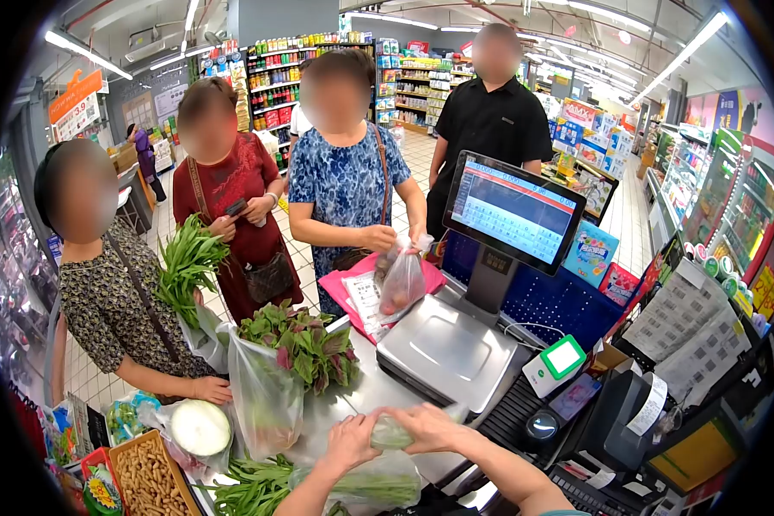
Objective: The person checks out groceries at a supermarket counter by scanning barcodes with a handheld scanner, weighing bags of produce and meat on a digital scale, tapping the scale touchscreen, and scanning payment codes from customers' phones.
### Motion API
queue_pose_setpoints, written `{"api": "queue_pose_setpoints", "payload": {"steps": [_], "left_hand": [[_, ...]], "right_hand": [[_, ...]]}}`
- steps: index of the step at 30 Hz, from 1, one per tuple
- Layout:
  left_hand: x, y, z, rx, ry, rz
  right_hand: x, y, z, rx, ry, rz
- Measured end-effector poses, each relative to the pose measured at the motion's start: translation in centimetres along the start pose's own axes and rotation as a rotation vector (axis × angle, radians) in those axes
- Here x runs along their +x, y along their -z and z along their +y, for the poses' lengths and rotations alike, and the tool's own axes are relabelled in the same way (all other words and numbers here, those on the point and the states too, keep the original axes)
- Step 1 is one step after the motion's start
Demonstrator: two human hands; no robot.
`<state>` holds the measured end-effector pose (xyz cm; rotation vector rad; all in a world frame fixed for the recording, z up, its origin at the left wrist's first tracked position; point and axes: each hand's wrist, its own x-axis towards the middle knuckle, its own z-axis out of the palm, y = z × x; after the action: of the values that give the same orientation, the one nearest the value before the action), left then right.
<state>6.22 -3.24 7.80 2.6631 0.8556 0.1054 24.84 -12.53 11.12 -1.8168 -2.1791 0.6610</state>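
My left hand [351, 440] and my right hand [423, 427] meet above the counter, fingers closed on a clear plastic bag [391, 433] with something pale green inside. Its exact contents cannot be made out. Just below lies a bag of long green stems [374, 483], its leafy tops [248, 488] spreading to the left. To the left stands a bag of red-and-green leafy vegetable [305, 344]. The steel weighing scale [445, 348] is beyond my hands.
A screen [514, 206] rises behind the scale. A green-and-white payment device [554, 365] and printer [623, 421] stand right. A cut white melon or gourd [201, 428] and a peanut box [150, 477] are left. Across the counter, a person in blue [340, 172] holds a produce bag [402, 284].
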Motion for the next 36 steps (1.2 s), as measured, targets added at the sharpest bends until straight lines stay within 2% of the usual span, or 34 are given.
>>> {"api": "queue_pose_setpoints", "payload": {"steps": [1,2,3,4,5,6,7,8,9,11,12,14,15,17,19,21,22,24,25,28,31,35,36], "left_hand": [[0.2,-0.6,-0.5,-0.158,0.024,0.046],[0.1,-1.2,-0.8,-0.318,0.05,0.089],[0.0,-1.8,-1.0,-0.316,0.052,0.086],[-0.1,-2.1,-1.1,-0.451,0.158,0.115],[0.0,-2.3,-1.1,-0.584,0.265,0.143],[0.5,-2.8,-0.9,-0.585,0.269,0.138],[1.2,-3.9,-0.4,-0.797,0.269,0.191],[1.7,-4.5,0.4,-1.008,0.268,0.249],[1.9,-4.9,1.3,-1.008,0.278,0.251],[3.4,-4.3,2.7,-0.792,-0.065,-0.001],[4.2,-3.3,2.5,-0.789,-0.066,0.003],[6.3,-0.5,2.1,-0.544,-0.33,-0.099],[7.6,0.1,1.5,-0.543,-0.333,-0.099],[11.3,0.1,-0.2,-0.831,-0.21,-0.064],[15.9,-0.9,-1.8,-0.834,-0.196,0.024],[20.9,-2.1,-2.7,-0.79,-0.233,0.045],[23.0,-2.8,-3.1,-0.792,-0.236,0.044],[27.3,-3.8,-3.5,-0.895,-0.079,-0.01],[29.3,-4.8,-4.4,-0.898,-0.088,-0.011],[32.2,-6.9,-7.0,-0.796,0.23,-0.234],[32.3,-9.3,-7.8,-0.837,0.19,-0.18],[33.7,-9.1,-9.2,-0.873,0.205,-0.219],[33.4,-8.0,-8.8,-0.893,0.333,-0.294]], "right_hand": [[-0.4,0.3,0.2,0.003,0.001,0.0],[-1.0,0.8,0.2,-0.07,0.055,0.303],[-1.4,1.1,0.4,-0.145,0.109,0.609],[-1.9,0.3,0.8,-0.13,0.031,0.722],[-2.0,-1.2,1.2,-0.127,0.029,0.721],[-1.9,-3.1,1.6,0.166,-0.176,0.777],[-1.8,-4.2,1.7,0.46,-0.382,0.813],[-1.2,-4.6,0.4,0.69,-0.431,0.783],[-0.2,-5.6,0.1,0.694,-0.43,0.773],[2.0,-7.2,1.2,0.889,-0.33,1.101],[1.7,-6.9,2.6,1.004,-0.447,1.079],[0.3,-5.2,4.7,1.094,-0.434,1.065],[-0.3,-4.4,5.7,1.183,-0.425,1.048],[-1.3,-2.9,6.8,1.114,-0.462,1.083],[-2.0,-2.3,8.2,1.047,-0.508,1.108],[-1.9,-1.8,9.8,0.867,-0.67,1.082],[-1.9,-0.1,9.3,0.886,-0.698,1.017],[-1.5,0.9,9.9,0.832,-0.696,0.983],[-1.3,1.2,10.5,0.787,-0.699,0.943],[-0.6,2.1,11.7,0.723,-0.717,0.894],[0.1,2.1,12.4,0.697,-0.729,0.874],[1.3,2.5,13.5,0.651,-0.765,0.855],[1.6,2.7,13.6,0.62,-0.782,0.841]]}}
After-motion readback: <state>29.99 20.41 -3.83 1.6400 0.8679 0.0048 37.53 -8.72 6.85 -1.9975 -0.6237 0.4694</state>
